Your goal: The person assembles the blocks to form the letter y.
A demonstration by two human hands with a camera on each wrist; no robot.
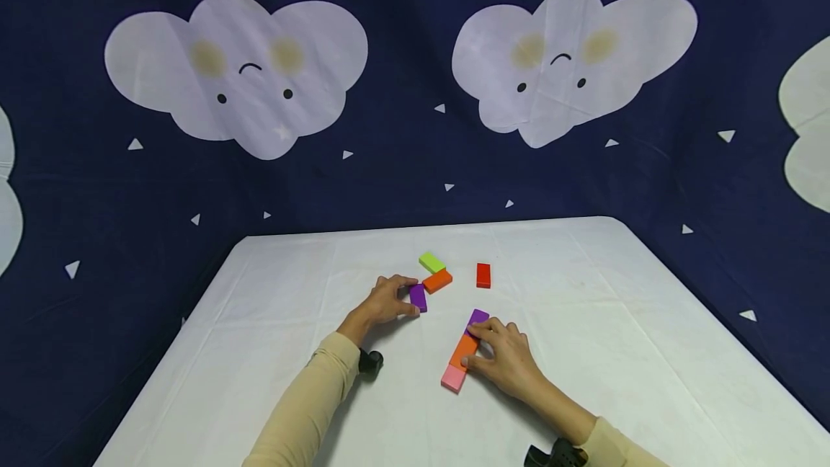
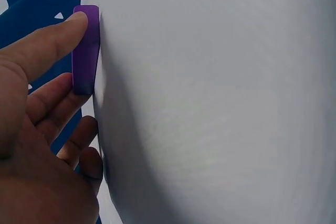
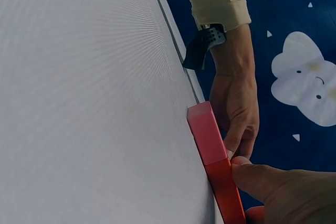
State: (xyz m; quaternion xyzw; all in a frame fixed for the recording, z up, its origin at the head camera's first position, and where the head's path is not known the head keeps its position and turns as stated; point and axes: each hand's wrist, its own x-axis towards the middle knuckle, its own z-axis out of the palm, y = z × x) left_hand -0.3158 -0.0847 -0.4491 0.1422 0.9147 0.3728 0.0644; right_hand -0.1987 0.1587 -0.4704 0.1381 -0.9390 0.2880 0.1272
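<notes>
Right sleeve (image 1: 619, 445): Crossed from the lower edge, black wrist device (image 1: 555, 454) beside the cuff.

Right hand (image 1: 509, 359): Bent over the row, pinching the middle orange block (image 1: 463, 352) between curled thumb and forefinger. Could not tell how firmly, with part of the grip hidden.

Three-block row: Lay slantwise on the white tabletop (image 1: 583, 294), running from the pink block (image 1: 453, 378) at the near end through orange to the far purple block (image 1: 478, 316), touching end to end.

Left hand (image 1: 387, 299): Gripped the left purple block (image 1: 418, 298) at opposite ends, between thumb and fingertips.

Left purple block: Stood apart from the row, left and farther off, just beside the loose orange block (image 1: 437, 280).

Loose pieces: Included also a lime-green block (image 1: 431, 263) just behind that orange one, and a red block (image 1: 483, 275) to the right, apart from both.

Care at the row: Seemed to call for light, even contact low on the sides, to avoid opening a joint or twisting the line.

Care at the left: Looked best done with a square, centred pinch, clear of the neighbouring orange corner.
</notes>
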